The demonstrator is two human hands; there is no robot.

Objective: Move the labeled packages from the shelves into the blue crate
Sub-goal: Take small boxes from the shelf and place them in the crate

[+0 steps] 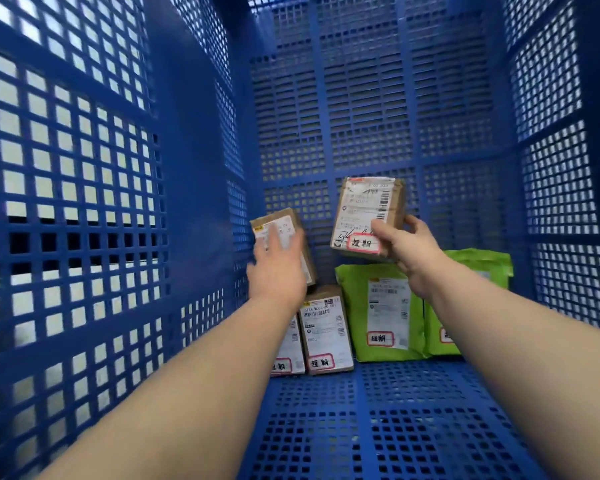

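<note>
I look down into the blue crate (395,427), both arms reaching inside. My right hand (407,249) grips a brown cardboard package (367,209) with a white shipping label, held up above the green mailers. My left hand (277,265) lies flat on a second brown labeled package (277,223) at the far left corner; it is blurred, fingers spread over its face. Below it two brown boxes (326,327) stand side by side on the crate floor. Two green mailer bags (378,310) with white labels lean at the far wall on the right.
The crate's perforated blue walls (84,202) rise on the left, far and right sides. Its near floor is bare mesh. Pale surfaces show through the left wall's holes.
</note>
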